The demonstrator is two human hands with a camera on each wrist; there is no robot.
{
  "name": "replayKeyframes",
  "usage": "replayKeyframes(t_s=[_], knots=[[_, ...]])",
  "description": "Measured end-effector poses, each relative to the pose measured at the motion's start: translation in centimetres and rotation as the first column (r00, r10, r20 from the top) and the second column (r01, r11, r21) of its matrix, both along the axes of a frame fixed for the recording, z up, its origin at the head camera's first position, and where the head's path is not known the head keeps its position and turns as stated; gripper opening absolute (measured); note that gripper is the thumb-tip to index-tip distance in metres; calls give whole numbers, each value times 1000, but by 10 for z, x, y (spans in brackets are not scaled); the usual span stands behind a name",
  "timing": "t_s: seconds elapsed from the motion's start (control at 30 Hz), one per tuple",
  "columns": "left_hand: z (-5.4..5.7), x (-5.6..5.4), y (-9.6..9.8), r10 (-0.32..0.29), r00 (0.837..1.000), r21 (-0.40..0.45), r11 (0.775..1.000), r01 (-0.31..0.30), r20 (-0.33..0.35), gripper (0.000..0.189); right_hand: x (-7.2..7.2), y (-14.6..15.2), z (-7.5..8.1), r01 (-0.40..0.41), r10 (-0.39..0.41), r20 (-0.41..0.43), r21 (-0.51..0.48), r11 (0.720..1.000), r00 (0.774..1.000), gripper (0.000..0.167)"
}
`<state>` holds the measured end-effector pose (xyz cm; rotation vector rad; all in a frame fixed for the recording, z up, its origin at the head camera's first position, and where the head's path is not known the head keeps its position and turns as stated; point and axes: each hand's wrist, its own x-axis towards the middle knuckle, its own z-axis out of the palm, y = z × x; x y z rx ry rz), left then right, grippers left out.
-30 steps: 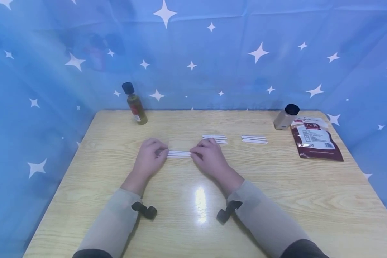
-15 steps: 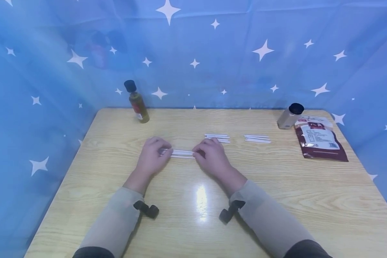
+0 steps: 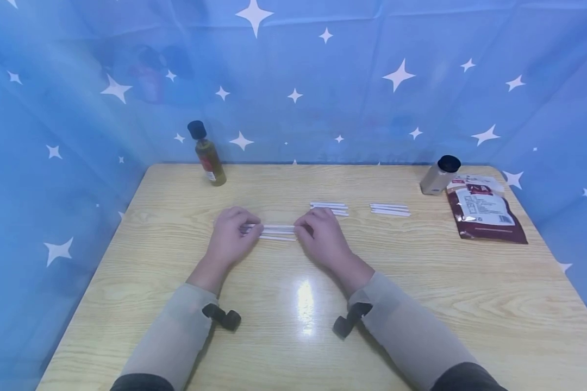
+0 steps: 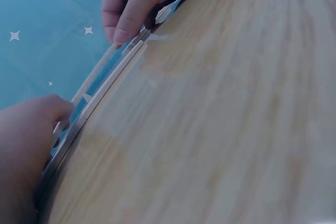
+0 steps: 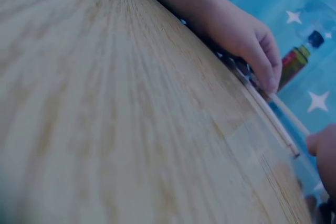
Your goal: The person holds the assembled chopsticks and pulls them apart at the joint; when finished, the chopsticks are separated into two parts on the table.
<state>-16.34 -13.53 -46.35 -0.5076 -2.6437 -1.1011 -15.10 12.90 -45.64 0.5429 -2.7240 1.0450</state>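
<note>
In the head view, several thin white sticks lie side by side on the table (image 3: 278, 304) between my two hands. My left hand (image 3: 231, 236) pinches the left end of one stick (image 4: 93, 75). Fingertips of my right hand (image 3: 323, 234) pinch its other end. Both wrist views show this stick slightly above the tabletop. Below it another white stick (image 4: 116, 74) lies on the wood. The left hand hides the left ends of the sticks. Two more groups lie beyond and right of the right hand: a nearer group (image 3: 330, 206) partly behind it and a farther group (image 3: 390, 209).
A dark-capped bottle (image 3: 210, 162) of brownish liquid stands at the back left. At the back right are a black-lidded jar (image 3: 435, 180) and a maroon and white pouch (image 3: 486, 212). A blue star-patterned curtain (image 3: 293, 65) hangs behind the table edge.
My right hand has shifted slightly away from me, and the nearest stick's right end now shows free of its fingertips. The left hand stays nearly still. Earlier the whole view shifted a little.
</note>
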Motion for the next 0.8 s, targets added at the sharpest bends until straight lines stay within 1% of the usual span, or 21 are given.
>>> replayKeyframes(t_s=[0.13,0.23,0.37,0.47,0.63,0.8], knots=[[0,1,0,11,1000,19,1000,-11,-8,20,1,1,2,22,-22,7,-65,998,1000,12],[-1,0,-1,8,999,33,999,-7,-33,21,1,1,2,37,-36,11,-116,993,999,12],[-2,-1,-2,-3,997,50,999,7,-72,21,1,3,2,39,-41,-7,-168,985,999,9],[-4,-2,-2,-8,996,61,998,14,-89,19,2,4,1,30,-34,-20,-178,984,999,8],[-4,-2,-1,-8,996,68,998,14,-91,17,3,6,1,20,-24,-25,-175,984,999,8],[-2,-1,-1,-12,995,58,998,18,-94,14,4,7,3,4,-6,-13,-171,985,1000,10]])
